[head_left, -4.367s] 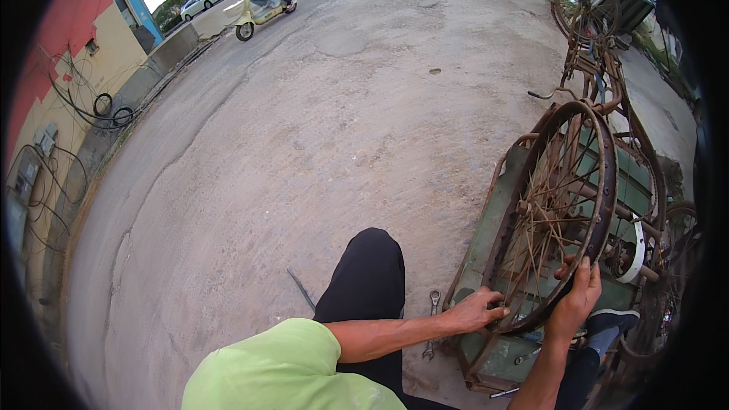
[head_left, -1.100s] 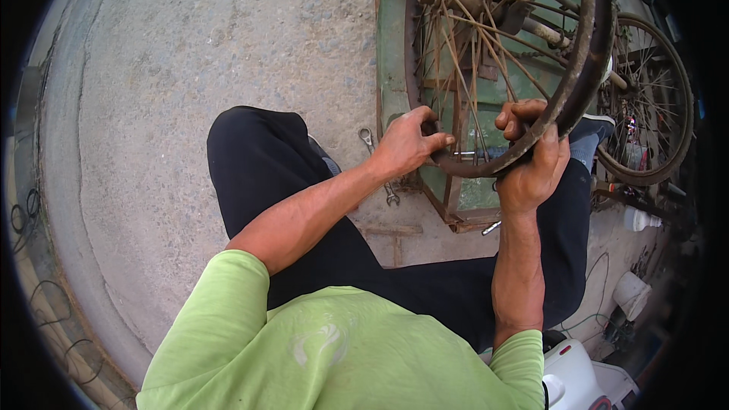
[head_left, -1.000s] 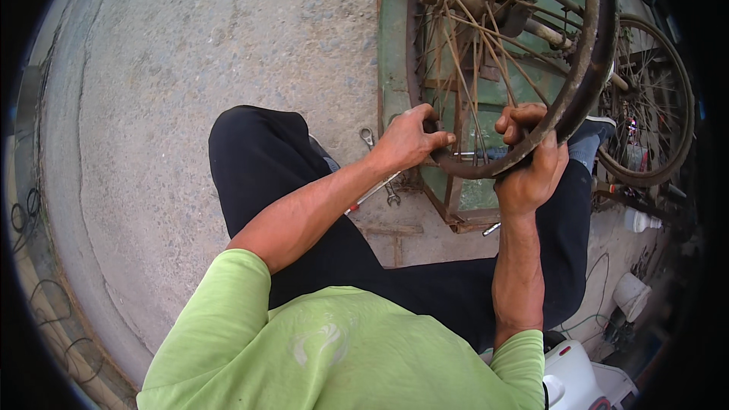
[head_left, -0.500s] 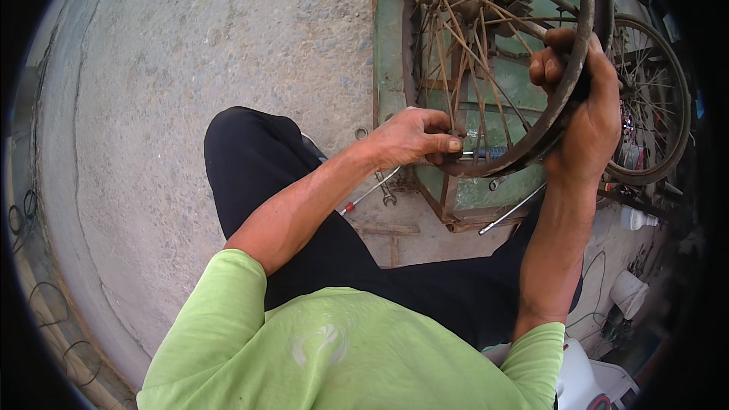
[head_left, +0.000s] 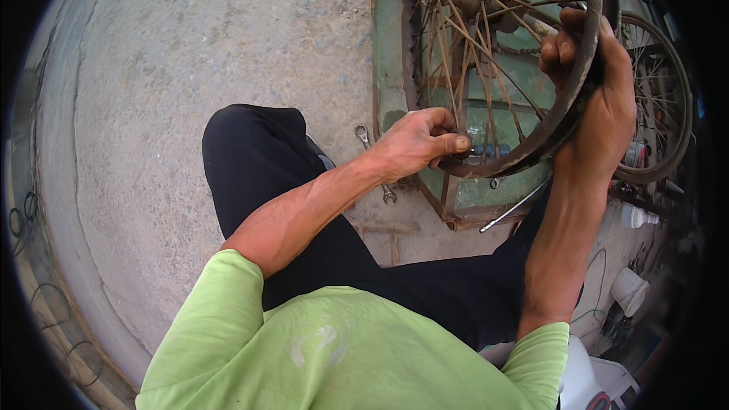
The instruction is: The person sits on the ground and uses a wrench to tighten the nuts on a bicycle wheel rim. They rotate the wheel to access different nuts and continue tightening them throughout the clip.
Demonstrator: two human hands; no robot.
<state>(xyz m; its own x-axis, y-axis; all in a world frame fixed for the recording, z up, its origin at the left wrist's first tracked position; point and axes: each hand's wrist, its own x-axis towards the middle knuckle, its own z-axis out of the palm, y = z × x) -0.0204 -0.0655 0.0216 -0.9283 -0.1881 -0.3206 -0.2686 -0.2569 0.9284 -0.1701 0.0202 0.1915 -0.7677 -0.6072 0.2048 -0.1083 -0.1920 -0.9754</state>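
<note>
So, right hand (head_left: 588, 99) has shifted: a second ago it sat low on the wheel rim (head_left: 577, 83) next to the left, now it's up the right side of the rim, fingers curled over the edge from outside, clamped tight. Reads like a re-grip to brace or turn the wheel while the other hand works the bottom.

Left hand (head_left: 414, 144) hasn't really moved. It's closed at the rim's lowest point, thumb and fingers pinched on a small bluish tool or fitting (head_left: 486, 150) that pokes out toward the inner side of the rim. Can't tell exactly what it is, partly hidden by the fingers.

Wheel is rusty, spokes (head_left: 471, 53) bare, no tyre visible, standing upright over a green metal frame (head_left: 391, 53). Double-ended spanner (head_left: 376, 163) lies on the concrete floor (head_left: 190, 68) just beside the left knee, untouched. Thin metal rod (head_left: 512, 209) lies near the frame corner. Second spoked wheel (head_left: 661, 99) behind, far right.
</note>
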